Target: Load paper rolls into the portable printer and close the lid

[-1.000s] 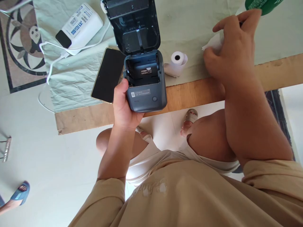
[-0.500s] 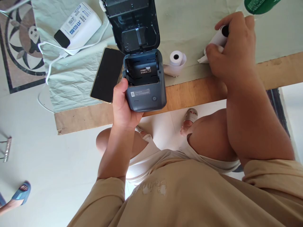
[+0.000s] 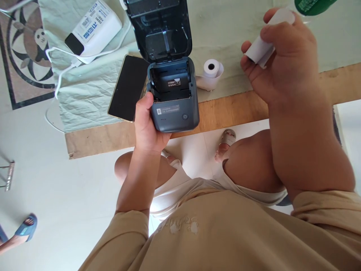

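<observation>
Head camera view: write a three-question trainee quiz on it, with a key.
1. True or false: the lid of the printer is open.
2. Which hand holds the loose paper roll?
3. The second roll stands: A) inside the printer, B) on the cloth, C) on the phone.

Key: 1 true. 2 the right hand; the left hand grips the printer. 3 B.

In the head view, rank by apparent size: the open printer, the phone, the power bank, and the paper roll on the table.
1. open printer, though it is held nearer the camera
2. and 3. phone and power bank look alike, left unranked
4. paper roll on the table, clearly smallest
</observation>
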Tool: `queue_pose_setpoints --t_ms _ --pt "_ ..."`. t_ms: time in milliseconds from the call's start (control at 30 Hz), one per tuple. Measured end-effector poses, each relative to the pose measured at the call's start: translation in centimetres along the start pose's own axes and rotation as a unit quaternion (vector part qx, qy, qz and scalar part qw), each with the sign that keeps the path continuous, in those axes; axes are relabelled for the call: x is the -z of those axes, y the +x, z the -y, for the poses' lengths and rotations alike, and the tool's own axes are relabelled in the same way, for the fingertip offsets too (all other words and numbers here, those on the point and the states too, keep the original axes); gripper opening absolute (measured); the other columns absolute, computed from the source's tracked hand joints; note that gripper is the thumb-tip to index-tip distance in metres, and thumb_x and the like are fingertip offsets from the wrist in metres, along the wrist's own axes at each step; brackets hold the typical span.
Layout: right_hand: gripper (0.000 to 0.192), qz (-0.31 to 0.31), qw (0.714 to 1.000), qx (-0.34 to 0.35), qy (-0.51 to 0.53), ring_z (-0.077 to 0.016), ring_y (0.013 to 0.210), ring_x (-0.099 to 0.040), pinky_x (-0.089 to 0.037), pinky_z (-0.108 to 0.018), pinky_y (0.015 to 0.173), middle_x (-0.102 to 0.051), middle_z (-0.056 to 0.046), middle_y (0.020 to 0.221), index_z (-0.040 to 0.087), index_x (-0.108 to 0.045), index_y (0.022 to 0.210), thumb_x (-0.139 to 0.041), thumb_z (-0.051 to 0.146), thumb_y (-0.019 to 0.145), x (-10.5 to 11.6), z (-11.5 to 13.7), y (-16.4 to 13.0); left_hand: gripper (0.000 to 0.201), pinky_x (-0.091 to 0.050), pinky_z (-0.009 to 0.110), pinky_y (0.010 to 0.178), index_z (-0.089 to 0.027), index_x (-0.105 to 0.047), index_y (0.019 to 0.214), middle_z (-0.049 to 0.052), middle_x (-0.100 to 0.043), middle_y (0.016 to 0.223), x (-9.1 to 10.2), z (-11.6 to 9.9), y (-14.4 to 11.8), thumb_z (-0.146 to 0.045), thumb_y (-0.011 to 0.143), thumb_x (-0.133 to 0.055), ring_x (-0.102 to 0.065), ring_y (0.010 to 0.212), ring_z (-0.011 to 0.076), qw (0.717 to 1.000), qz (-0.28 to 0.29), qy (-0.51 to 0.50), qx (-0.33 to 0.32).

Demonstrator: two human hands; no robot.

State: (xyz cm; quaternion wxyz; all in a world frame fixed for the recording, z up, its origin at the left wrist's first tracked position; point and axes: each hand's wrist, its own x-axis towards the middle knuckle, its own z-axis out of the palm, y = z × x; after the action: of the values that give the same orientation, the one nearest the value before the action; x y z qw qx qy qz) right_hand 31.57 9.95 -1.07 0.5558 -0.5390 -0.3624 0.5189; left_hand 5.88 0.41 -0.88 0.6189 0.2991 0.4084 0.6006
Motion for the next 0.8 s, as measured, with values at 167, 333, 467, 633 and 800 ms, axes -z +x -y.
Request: queue_pose_setpoints --t_ms 167,333,467,633,800 --pt "0.049 0.005 0.958 0.275 -0.079 -0.0139 0.082 -0.067 -0.054 -0.028 0.057 -0.056 -0.004 0.122 0.025 -0.054 0.109 -0.058 0.005 0.065 -2.8 0.1 -2.9 0.055 -0.057 0.037 0.103 -0.022 -0.076 0.101 0.006 -0.076 0.094 1.1 1.0 0.8 -0.066 0.096 -0.043 -0.066 0.122 0.0287 0.999 0.032 0.012 -0.033" --pt "0.036 0.065 0.861 0.499 -0.071 -0.0132 0.098 -0.068 -0.057 -0.028 0.074 -0.066 0.003 0.106 0.026 -0.051 0.119 -0.066 0.022 0.087 -5.8 0.5 -6.2 0.034 -0.054 0.037 0.107 -0.023 -0.073 0.098 0.004 -0.076 0.100 1.6 1.0 0.8 -0.054 0.090 -0.061 -0.066 0.122 0.0286 0.998 0.059 0.017 -0.025" --pt "0.025 0.108 0.826 0.507 -0.220 -0.0172 0.089 -0.070 -0.054 -0.030 0.072 -0.069 -0.001 0.095 0.020 -0.054 0.095 -0.072 0.028 0.080 -7.6 0.4 -7.9 0.032 -0.051 0.036 0.110 -0.025 -0.069 0.112 0.003 -0.075 0.103 1.6 0.8 0.6 -0.045 0.087 -0.070 -0.064 0.126 0.0270 0.996 0.082 0.021 -0.028" --pt "0.022 0.125 0.778 0.476 -0.391 -0.0172 0.085 -0.069 -0.049 -0.032 0.073 -0.071 0.003 0.090 0.023 -0.052 0.084 -0.054 0.004 0.072 -8.4 0.3 -8.5 0.042 -0.049 0.037 0.112 -0.025 -0.065 0.117 0.002 -0.074 0.105 1.3 0.7 0.5 -0.044 0.082 -0.078 -0.068 0.119 0.0265 0.995 0.094 0.021 -0.028" --pt "0.011 0.130 0.767 0.506 -0.372 -0.0180 0.093 -0.069 -0.049 -0.034 0.076 -0.074 0.002 0.104 0.023 -0.057 0.080 -0.059 0.012 0.083 -8.2 0.3 -8.4 0.035 -0.052 0.033 0.106 -0.025 -0.066 0.111 0.001 -0.072 0.099 1.2 0.5 0.3 -0.044 0.083 -0.076 -0.069 0.114 0.0237 0.996 0.084 0.021 -0.017"
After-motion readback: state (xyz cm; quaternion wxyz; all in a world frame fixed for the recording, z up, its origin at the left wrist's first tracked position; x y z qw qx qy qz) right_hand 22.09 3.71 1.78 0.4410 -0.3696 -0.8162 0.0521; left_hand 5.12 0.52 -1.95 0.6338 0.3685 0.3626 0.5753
